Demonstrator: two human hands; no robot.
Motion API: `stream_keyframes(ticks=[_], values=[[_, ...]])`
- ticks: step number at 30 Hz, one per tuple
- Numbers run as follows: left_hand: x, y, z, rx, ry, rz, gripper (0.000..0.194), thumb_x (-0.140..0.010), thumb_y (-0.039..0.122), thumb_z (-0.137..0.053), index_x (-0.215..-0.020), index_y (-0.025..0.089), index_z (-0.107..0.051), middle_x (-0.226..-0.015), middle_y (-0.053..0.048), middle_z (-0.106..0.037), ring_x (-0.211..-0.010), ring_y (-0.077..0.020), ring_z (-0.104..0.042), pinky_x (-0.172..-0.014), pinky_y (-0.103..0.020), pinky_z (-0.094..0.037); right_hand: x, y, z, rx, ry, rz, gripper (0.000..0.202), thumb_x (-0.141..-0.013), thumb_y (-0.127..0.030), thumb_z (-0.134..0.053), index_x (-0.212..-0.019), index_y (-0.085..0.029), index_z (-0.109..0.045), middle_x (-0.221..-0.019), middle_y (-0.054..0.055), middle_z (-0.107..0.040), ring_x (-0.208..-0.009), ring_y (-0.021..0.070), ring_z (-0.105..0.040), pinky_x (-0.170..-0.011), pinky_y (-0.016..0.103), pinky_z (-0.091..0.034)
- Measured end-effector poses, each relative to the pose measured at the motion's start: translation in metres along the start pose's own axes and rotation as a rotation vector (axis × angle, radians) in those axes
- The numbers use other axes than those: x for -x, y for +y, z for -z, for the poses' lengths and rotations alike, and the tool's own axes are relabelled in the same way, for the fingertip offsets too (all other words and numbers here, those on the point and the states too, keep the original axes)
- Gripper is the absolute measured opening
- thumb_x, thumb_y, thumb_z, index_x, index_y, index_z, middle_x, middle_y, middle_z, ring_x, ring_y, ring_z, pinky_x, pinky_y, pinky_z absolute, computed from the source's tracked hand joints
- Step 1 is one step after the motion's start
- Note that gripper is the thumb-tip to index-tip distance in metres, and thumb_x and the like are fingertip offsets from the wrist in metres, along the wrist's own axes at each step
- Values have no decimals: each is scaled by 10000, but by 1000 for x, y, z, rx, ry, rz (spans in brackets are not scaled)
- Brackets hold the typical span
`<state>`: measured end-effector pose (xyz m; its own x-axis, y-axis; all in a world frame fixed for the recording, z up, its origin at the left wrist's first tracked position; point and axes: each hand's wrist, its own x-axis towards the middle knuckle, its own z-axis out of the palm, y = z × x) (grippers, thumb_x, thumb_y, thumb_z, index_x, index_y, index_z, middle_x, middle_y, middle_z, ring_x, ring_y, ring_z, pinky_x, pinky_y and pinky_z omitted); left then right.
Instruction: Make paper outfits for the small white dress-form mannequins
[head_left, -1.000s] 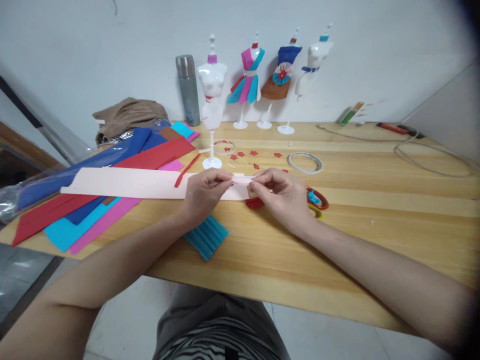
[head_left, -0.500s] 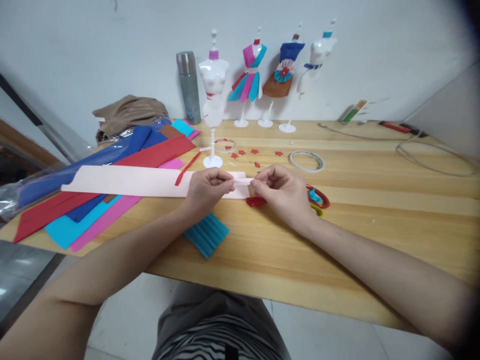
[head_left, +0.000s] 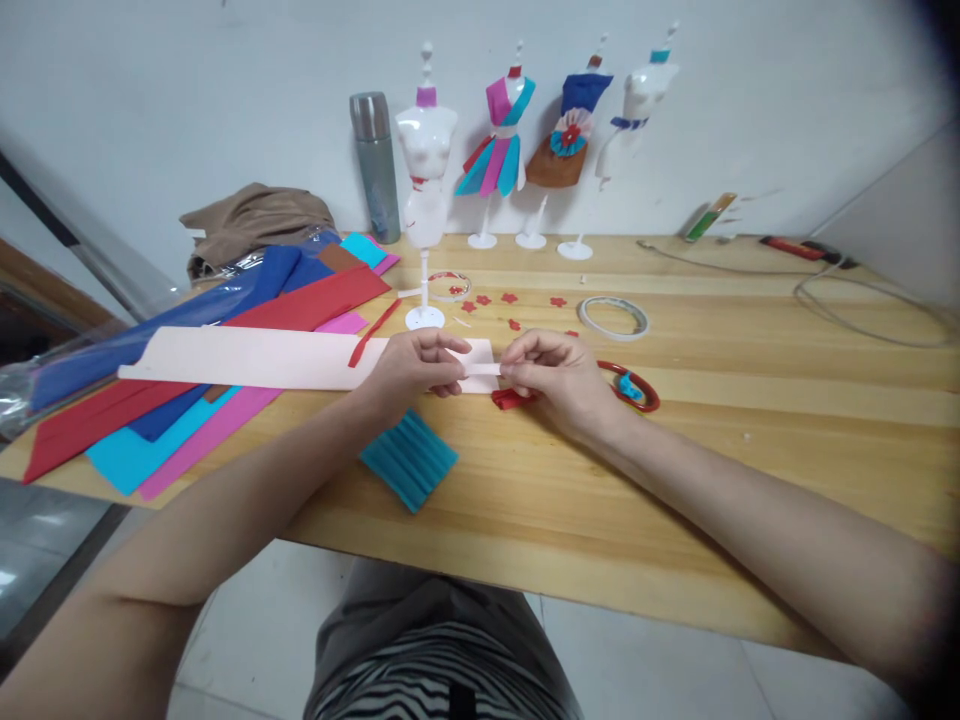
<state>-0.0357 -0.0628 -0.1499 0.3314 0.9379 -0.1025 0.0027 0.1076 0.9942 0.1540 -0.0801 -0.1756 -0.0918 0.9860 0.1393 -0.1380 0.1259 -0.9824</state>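
A short pale pink strip (head_left: 482,370) is stretched between my two hands, one end pinched by each. My left hand (head_left: 420,368) is closed on its left end, above the long pale pink sheet (head_left: 255,358). The right end is between the thumb and fingers of my right hand (head_left: 559,378). A folded red piece (head_left: 510,399) lies just under my right hand, and red-handled scissors (head_left: 646,392) lie partly hidden behind it. Nearer me is a pleated teal piece (head_left: 411,462). A thin red strip (head_left: 373,335) lies across the pink sheet.
A bare white mannequin (head_left: 425,150) stands beyond my hands, with dressed mannequins (head_left: 504,150) and a flask (head_left: 376,175) at the wall. Small red flowers (head_left: 510,298) and a tape roll (head_left: 613,317) lie behind. Coloured sheets (head_left: 300,300) are piled left; a cable (head_left: 712,268) is right.
My hands have shifted slightly and the left fingers have spread a little, so the pale strip shows more plainly between them. The view has moved slightly.
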Motion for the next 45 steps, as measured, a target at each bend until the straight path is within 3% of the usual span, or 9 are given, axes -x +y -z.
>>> stream_keyframes(ticks=[10, 19, 27, 29, 32, 35, 37, 40, 45], values=[[-4, -1, 5, 286, -77, 266, 147, -587, 55, -669, -692, 153, -641, -522, 10, -607, -445, -55, -532, -428, -143, -402, -3, 2, 6, -263, -219, -267, 206, -625, -272, -806, -742, -195, -655, -487, -51, -568, -468, 96, -500, -495, 247, -452], [-6, 0, 4, 304, -22, 273, 101, -670, 40, -639, -711, 132, -642, -549, -5, -609, -459, -50, -538, -446, -139, -420, -3, 1, 7, -251, -149, -256, 348, -554, -212, -848, -869, -208, -699, -719, -26, -679, -516, 76, -553, -509, 236, -503], [-4, -2, 2, 241, -78, 221, 147, -809, 207, -640, -694, 118, -630, -618, -22, -622, -501, -67, -581, -480, -165, -444, 0, 0, 0, -173, -55, -126, 247, -594, -245, -827, -790, -205, -681, -542, -55, -614, -495, 84, -533, -484, 219, -459], [-5, -3, 4, 134, -24, 124, 200, -828, 301, -642, -731, 126, -630, -638, -23, -620, -529, -87, -592, -502, -190, -462, 0, 0, 0, -181, -52, -141, 242, -600, -251, -821, -789, -201, -677, -531, -54, -608, -489, 88, -526, -479, 226, -457], [-4, -5, 5, -135, 66, -180, 280, -819, 411, -645, -893, 141, -655, -840, -62, -677, -737, -150, -655, -625, -248, -525, 1, 0, 0, -200, -48, -164, 247, -602, -252, -816, -792, -196, -669, -526, -50, -602, -481, 89, -511, -475, 231, -459], [2, -4, 4, -462, 46, -519, 461, -755, 438, -710, -1100, 143, -632, -1157, -128, -667, -1050, -239, -639, -845, -346, -535, 2, 0, -1, -195, -60, -171, 241, -621, -264, -805, -801, -199, -658, -528, -48, -592, -481, 94, -502, -484, 241, -464], [6, -5, 1, -659, 12, -696, 546, -714, 428, -761, -1155, 144, -608, -1218, -149, -652, -1137, -271, -606, -945, -395, -496, 3, -1, -3, -174, -68, -179, 233, -635, -270, -796, -806, -201, -653, -533, -47, -586, -477, 94, -498, -484, 241, -445], [8, -10, -3, -888, 41, -853, 485, -738, 379, -753, -1139, 154, -601, -1135, -134, -684, -1072, -268, -625, -929, -406, -491, 6, -1, -7, -153, -65, -190, 237, -633, -278, -800, -806, -199, -658, -548, -45, -591, -464, 84, -483, -479, 237, -399], [0, -22, -1, -1116, 105, -965, 152, -854, 241, -605, -969, 148, -643, -905, -77, -707, -879, -210, -642, -808, -353, -504, 10, -4, -12, -198, -85, -198, 241, -606, -278, -838, -780, -195, -693, -570, -22, -622, -508, 82, -508, -516, 240, -395]])
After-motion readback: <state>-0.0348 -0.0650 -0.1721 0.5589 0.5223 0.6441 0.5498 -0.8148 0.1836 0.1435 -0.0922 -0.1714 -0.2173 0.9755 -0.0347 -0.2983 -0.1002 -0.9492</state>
